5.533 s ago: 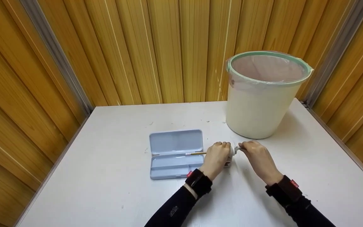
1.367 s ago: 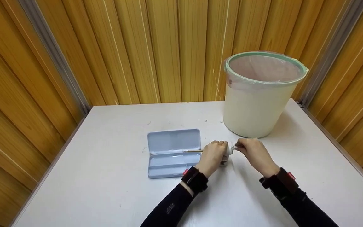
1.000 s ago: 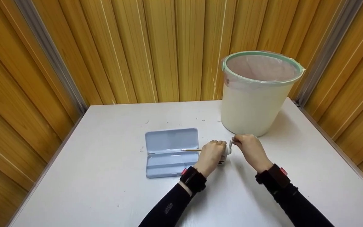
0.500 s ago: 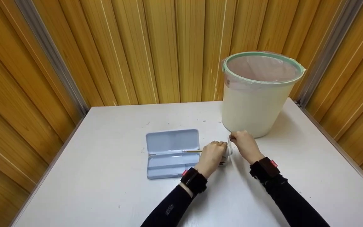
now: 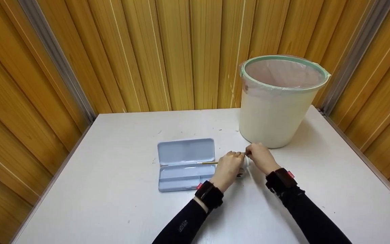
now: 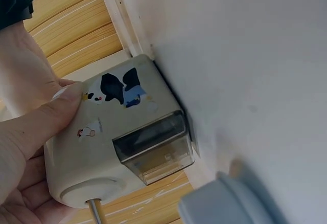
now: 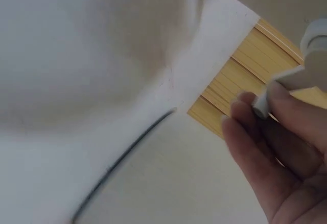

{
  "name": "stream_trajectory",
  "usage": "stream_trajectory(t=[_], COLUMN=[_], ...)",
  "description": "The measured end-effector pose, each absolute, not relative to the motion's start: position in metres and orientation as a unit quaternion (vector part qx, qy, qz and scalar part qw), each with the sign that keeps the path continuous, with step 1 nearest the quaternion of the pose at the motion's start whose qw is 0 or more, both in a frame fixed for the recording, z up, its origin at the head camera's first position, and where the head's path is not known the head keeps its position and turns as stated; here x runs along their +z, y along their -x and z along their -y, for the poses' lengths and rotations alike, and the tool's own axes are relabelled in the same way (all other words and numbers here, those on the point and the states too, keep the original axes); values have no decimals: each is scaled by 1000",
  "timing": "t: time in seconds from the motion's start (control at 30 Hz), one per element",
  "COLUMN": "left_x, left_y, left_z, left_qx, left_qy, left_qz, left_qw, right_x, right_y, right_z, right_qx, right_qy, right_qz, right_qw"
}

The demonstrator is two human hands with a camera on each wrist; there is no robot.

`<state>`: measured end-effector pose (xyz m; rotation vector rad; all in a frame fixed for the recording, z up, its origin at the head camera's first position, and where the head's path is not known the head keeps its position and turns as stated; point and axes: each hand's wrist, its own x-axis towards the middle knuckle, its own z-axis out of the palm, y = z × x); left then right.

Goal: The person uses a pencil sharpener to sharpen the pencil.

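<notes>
A cream hand-crank pencil sharpener (image 6: 97, 147) with bird stickers stands on the white table, largely covered by my hands in the head view. Its clear shavings drawer (image 6: 161, 155) shows in the left wrist view. My left hand (image 5: 228, 169) grips the sharpener body, thumb on the stickered face. From the hole sticks a pencil (image 5: 209, 163), its outer end pointing left over the blue pencil case (image 5: 185, 151). On the sharpener's other side, my right hand (image 5: 262, 158) pinches the crank handle (image 7: 261, 105) between thumb and fingers.
The pencil case lies with its lid raised, beside my left hand. A cream bin (image 5: 276, 115) with a green rim and plastic liner stands at the back right, just beyond my right hand. Wood-patterned walls (image 5: 174, 54) border the table (image 5: 90, 189).
Still pinching the crank handle, my right hand has moved up and left around the sharpener, now close to my left hand. The left hand keeps hold of the sharpener in place.
</notes>
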<state>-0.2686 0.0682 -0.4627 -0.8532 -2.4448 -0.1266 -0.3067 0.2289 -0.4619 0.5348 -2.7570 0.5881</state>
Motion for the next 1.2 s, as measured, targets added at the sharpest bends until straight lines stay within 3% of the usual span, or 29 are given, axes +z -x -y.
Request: stream_trajectory(t=[0.33, 0.63, 1.2], left_x=[-463, -466, -463], left_y=[270, 268, 266], left_z=[-68, -68, -74], left_qx=[-54, -43, -31], left_qy=[309, 296, 276], left_qz=[912, 908, 922], left_qw=[266, 294, 271], right_x=[-475, -475, -468], right_y=[298, 286, 258], right_z=[-229, -227, -234], right_qx=[208, 197, 229], right_qy=[-201, -173, -218], right_qz=[948, 960, 944], right_qw=[130, 100, 92])
